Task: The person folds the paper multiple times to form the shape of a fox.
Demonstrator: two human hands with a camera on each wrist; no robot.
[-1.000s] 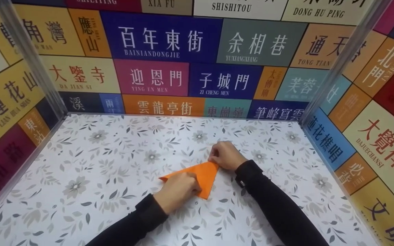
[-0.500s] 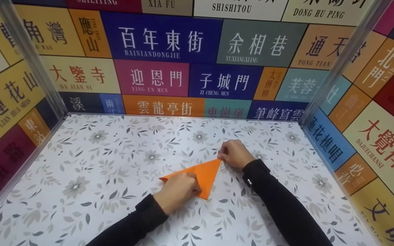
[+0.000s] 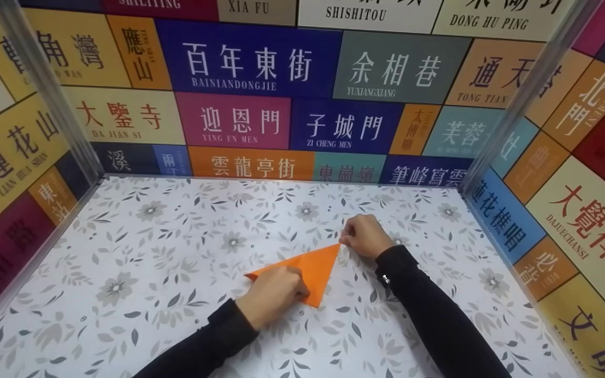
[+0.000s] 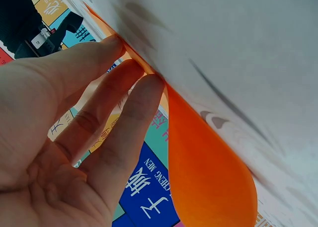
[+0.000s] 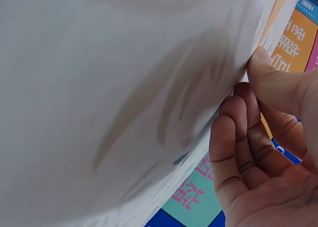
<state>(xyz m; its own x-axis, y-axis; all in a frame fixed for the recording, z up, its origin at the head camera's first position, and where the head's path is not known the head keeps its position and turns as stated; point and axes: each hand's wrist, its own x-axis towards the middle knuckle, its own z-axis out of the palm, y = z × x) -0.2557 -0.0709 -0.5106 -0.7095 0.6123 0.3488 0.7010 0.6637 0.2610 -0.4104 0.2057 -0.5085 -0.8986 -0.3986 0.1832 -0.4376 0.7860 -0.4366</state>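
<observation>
A sheet of orange paper (image 3: pixel 321 270), folded into a pointed shape, lies on the floral tabletop (image 3: pixel 187 231). My left hand (image 3: pixel 273 294) presses on it with thumb and fingertips; in the left wrist view, the fingers (image 4: pixel 131 115) reach down fairly straight onto it, and part of the paper (image 4: pixel 208 172) bulges up in a rounded loop beside them. At the far right corner my right hand (image 3: pixel 368 236) pinches the paper's tip, its fingers curled. In the right wrist view, the thumb (image 5: pixel 261 60) sits right at a strip of orange paper (image 5: pixel 276 13).
Clear panels with clear corner posts (image 3: pixel 515 94) enclose the tabletop at the back and both sides. Behind them stand walls of coloured name signs (image 3: pixel 250 58). Dark sleeves (image 3: pixel 434 310) cover both forearms.
My right hand has slid outward to the right along the paper, mostly in the first half second. The rounded far corner is now a flat, sharp point. My left hand has stayed in place.
</observation>
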